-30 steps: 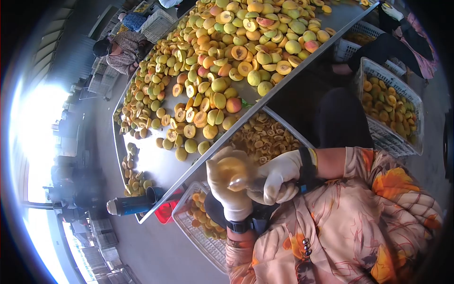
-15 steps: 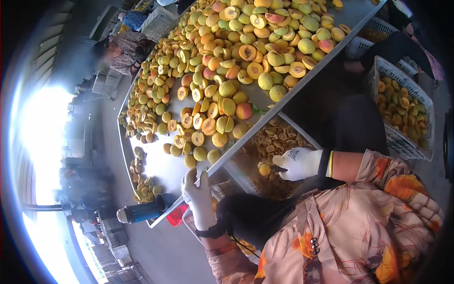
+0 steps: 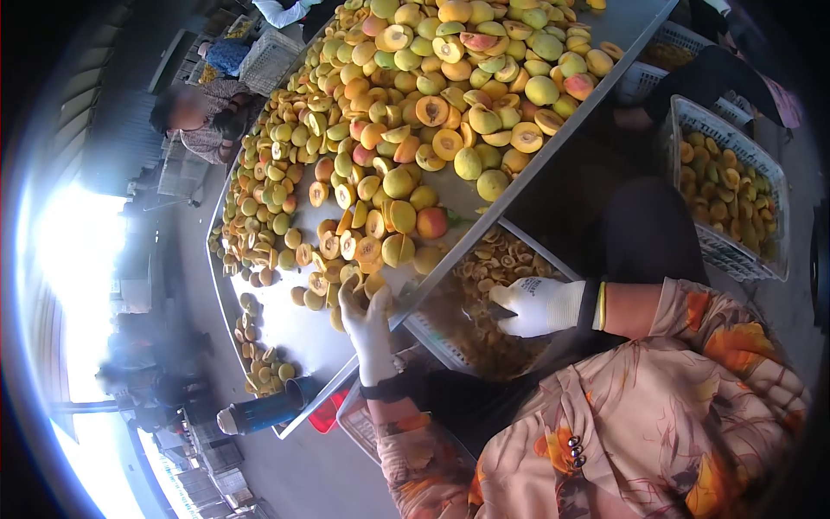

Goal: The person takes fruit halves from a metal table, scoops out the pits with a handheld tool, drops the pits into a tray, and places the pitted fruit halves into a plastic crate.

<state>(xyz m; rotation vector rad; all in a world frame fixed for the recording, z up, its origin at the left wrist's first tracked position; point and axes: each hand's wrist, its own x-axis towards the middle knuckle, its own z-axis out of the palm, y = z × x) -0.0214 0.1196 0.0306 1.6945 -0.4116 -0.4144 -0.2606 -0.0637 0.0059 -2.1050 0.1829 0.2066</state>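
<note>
My left hand [image 3: 367,324], in a white glove, reaches over the near rim of the metal table [image 3: 471,235]. Its fingers and thumb are apart, close around a yellow apricot-like fruit [image 3: 374,284] at the pile's near end; whether they touch it I cannot tell. Over a crate [image 3: 443,340] below the rim is my right hand [image 3: 534,307], also gloved in white. Its fingers are curled together, and whatever they hold is hidden. Beneath it lie brownish cut fruit pieces [image 3: 497,264]. Whole and halved fruits [image 3: 398,182] are heaped on the table, some halves showing their stones.
On the right stands a white crate [image 3: 674,156] of fruit halves, beside another person's dark-clothed leg [image 3: 705,82]. A blue cylindrical container [image 3: 264,413] sits at the table's left corner, near a red object [image 3: 324,415]. Another person [image 3: 207,121] is beyond the far edge.
My left hand has moved up and inward over the rim to the fruits. The yellow fruit piece beside my right fingers is no longer visible there. The view has shifted slightly.
</note>
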